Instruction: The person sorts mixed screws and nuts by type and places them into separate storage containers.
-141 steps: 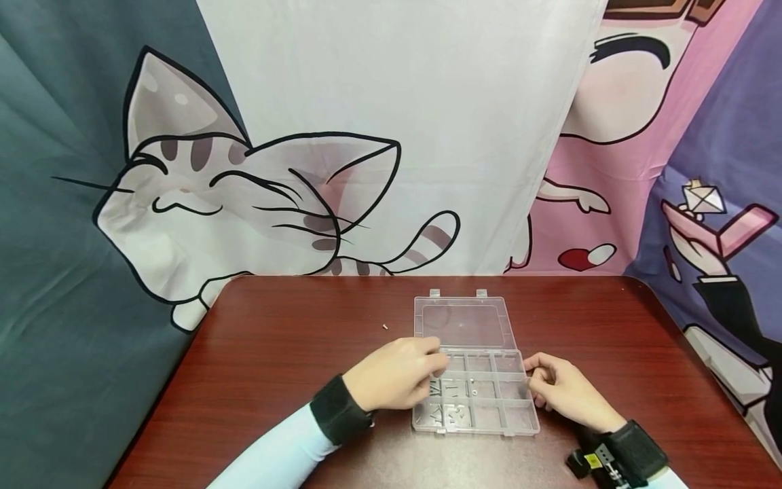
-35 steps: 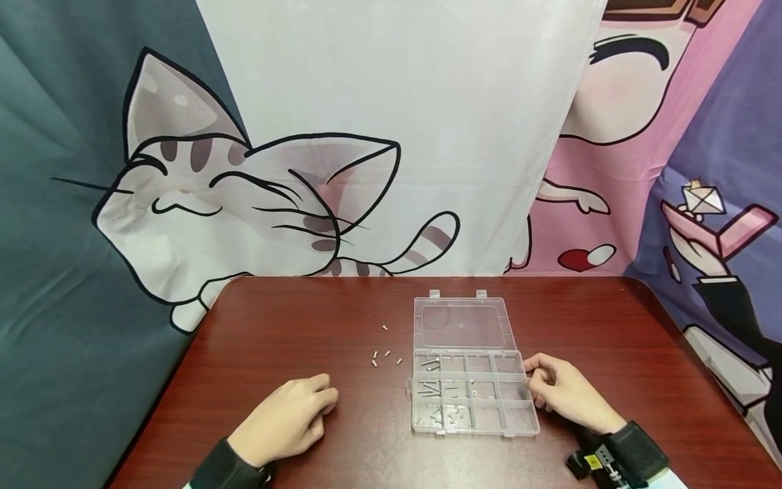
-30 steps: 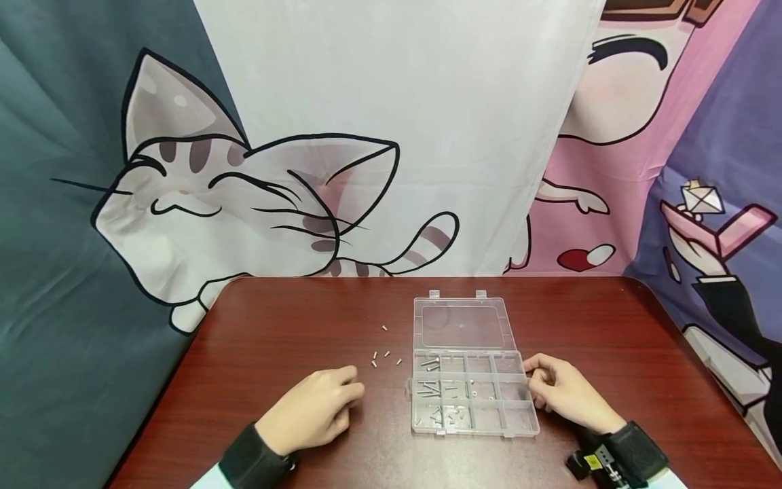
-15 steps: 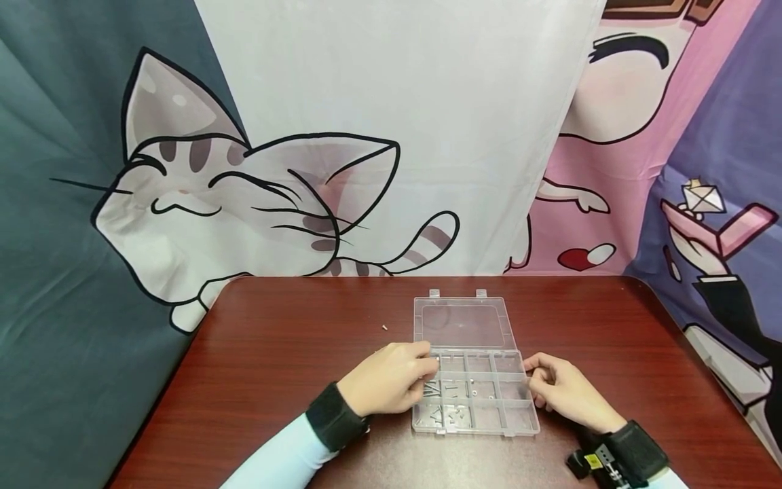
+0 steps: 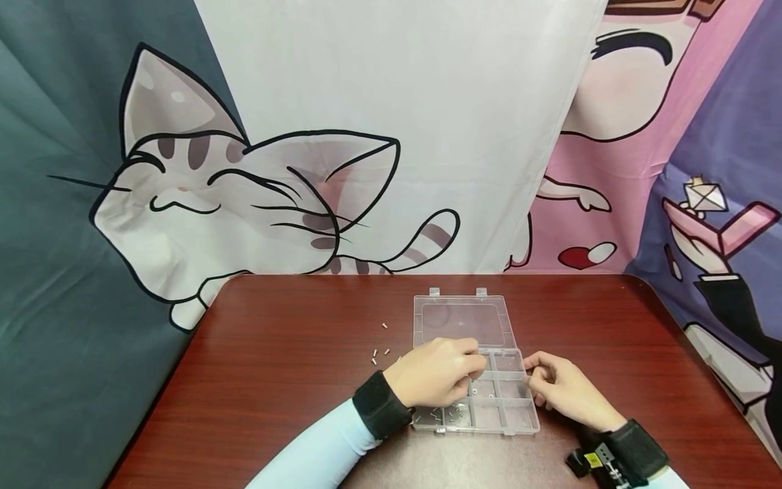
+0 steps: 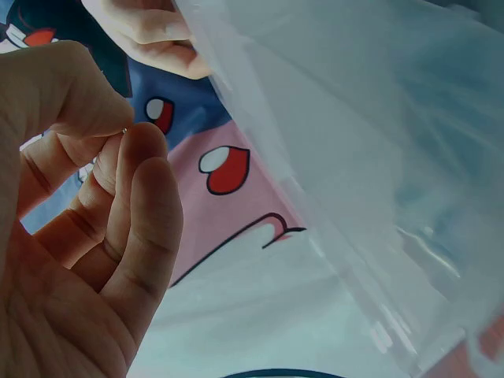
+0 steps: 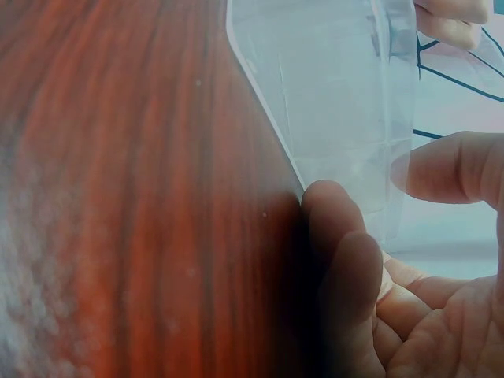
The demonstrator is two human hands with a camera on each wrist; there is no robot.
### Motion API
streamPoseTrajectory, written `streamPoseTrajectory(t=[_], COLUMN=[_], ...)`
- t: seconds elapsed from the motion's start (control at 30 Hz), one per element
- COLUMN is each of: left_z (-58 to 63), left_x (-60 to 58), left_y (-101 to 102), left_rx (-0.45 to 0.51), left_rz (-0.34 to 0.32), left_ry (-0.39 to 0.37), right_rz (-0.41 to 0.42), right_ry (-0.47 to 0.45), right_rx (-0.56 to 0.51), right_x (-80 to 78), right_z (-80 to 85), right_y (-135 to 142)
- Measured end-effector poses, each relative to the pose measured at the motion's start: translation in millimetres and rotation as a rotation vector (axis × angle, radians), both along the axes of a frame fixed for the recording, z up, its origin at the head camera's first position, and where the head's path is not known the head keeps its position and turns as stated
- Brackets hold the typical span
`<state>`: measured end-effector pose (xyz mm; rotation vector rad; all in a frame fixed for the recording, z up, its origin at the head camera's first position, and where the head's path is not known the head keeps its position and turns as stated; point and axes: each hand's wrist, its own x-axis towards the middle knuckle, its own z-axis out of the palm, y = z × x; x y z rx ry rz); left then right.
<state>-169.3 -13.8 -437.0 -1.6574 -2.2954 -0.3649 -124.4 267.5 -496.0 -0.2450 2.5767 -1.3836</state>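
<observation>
Over the middle of the clear compartment box (image 5: 519,414) is my left hand (image 5: 435,372), palm down with bent fingers. In the left wrist view, its thumb and index fingertip pinch a tiny shiny metal piece (image 6: 124,131), mostly hidden between them. My right hand (image 5: 565,387) holds the box's right side. In the right wrist view, the thumb (image 7: 441,167) is at the upper rim and the curled fingers (image 7: 335,213) are at the lower edge. Small screws (image 5: 457,411) lie in the box's near-left compartments. My left hand covers the far-left ones.
The box's hinged lid (image 5: 461,322) lies folded back on the far side. Several short screws (image 5: 375,352) are scattered on the brown table (image 5: 293,326) left of the box. Two small nuts (image 5: 474,391) sit in a middle compartment. A printed curtain (image 5: 427,88) hangs behind.
My left hand was left of the box about a second ago, then came over its left compartments and has moved right to the middle. The right hand has stayed at the box's side.
</observation>
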Motion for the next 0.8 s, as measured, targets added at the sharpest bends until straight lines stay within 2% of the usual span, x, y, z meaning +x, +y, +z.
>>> streamPoseTrajectory(t=[0.47, 0.57, 0.63, 0.8], left_z=[2.9, 4.3, 5.5, 10.1], left_x=[-0.5, 1.9, 5.4, 14.5], left_y=[16.3, 18.5, 17.1, 8.6], left_rx=[0.005, -0.008, -0.045, -0.142], left_rz=[-0.04, -0.043, -0.011, 0.122], left_ry=[0.04, 0.016, -0.033, -0.147], right_rz=[0.001, -0.002, -0.005, -0.009], right_ry=[0.007, -0.002, -0.006, 0.0], right_rx=[-0.008, -0.006, -0.001, 0.01], right_x=[-0.1, -0.3, -0.4, -0.3], right_z=[1.7, 1.7, 1.9, 2.0], right_y=[1.3, 0.7, 0.0, -0.3])
